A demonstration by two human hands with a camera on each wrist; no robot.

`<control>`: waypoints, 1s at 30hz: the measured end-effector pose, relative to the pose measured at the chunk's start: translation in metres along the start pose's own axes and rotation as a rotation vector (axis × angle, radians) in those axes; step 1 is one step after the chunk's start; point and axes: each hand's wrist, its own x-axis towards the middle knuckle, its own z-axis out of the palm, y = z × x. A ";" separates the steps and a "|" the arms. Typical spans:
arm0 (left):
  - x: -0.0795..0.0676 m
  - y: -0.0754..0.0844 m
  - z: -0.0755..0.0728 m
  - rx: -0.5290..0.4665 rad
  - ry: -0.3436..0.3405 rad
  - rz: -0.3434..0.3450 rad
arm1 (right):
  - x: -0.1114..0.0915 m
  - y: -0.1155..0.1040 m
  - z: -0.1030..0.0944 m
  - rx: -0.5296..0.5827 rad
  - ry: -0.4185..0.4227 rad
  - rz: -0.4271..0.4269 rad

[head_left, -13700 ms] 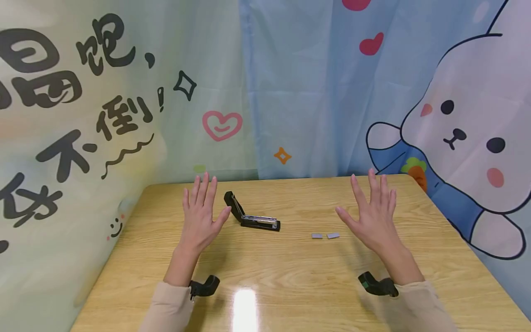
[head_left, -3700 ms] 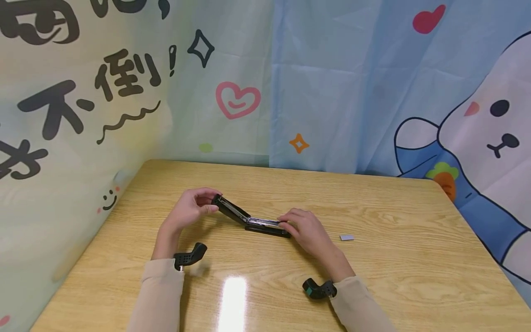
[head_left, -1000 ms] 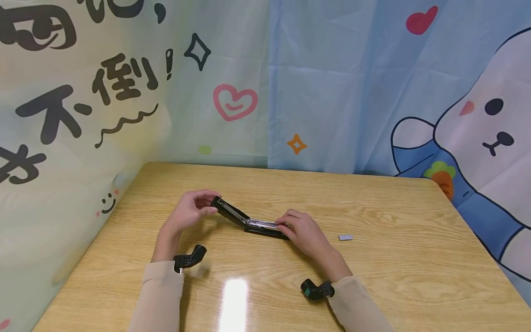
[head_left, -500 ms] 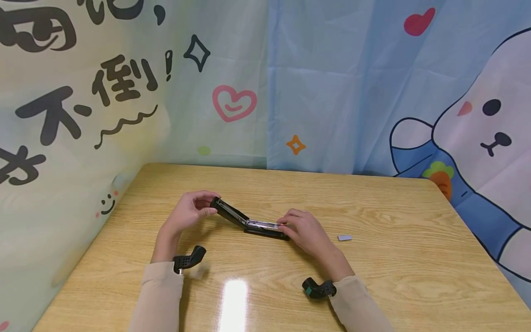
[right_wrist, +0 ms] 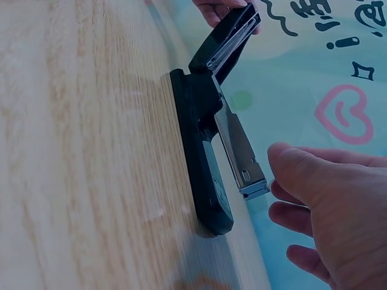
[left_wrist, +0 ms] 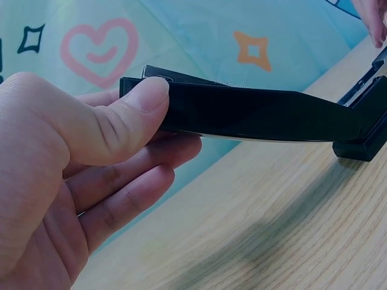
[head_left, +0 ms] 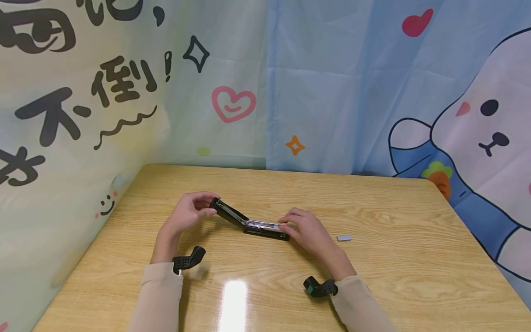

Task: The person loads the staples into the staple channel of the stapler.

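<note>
A black stapler [head_left: 265,233] stands on the table with its top arm [left_wrist: 242,112] swung far back. My left hand [head_left: 191,210] pinches the end of that arm, thumb on one side and fingers on the other. In the right wrist view the metal magazine [right_wrist: 239,145] is tilted up from the base [right_wrist: 202,157]. Close by the magazine's front end is my right hand [right_wrist: 338,205], its fingers loosely bent. Nothing shows between its thumb and fingers; whether a fingertip touches the magazine, I cannot tell. A small grey staple strip [head_left: 344,238] lies right of my right hand.
The wooden table [head_left: 406,258] ends at the back against a printed curtain [head_left: 315,92]. A second curtain side [head_left: 83,184] runs along the left edge. Each wrist wears a black camera mount, the left [head_left: 189,259] and the right [head_left: 320,287].
Earlier two staple strips lay on the table and both hands hovered apart; now one strip lies there and my left hand holds the stapler's arm. Lately my right hand shifts slightly off the magazine's end.
</note>
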 end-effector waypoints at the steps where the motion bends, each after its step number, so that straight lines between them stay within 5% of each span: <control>1: 0.000 0.000 0.000 0.000 0.000 -0.001 | 0.000 0.001 0.000 0.000 0.002 0.001; 23: 0.002 -0.005 0.002 -0.001 0.009 0.003 | -0.003 0.014 -0.010 0.014 -0.062 0.105; 30: -0.002 0.005 0.001 -0.004 0.003 -0.006 | -0.005 0.019 -0.017 0.050 -0.062 0.141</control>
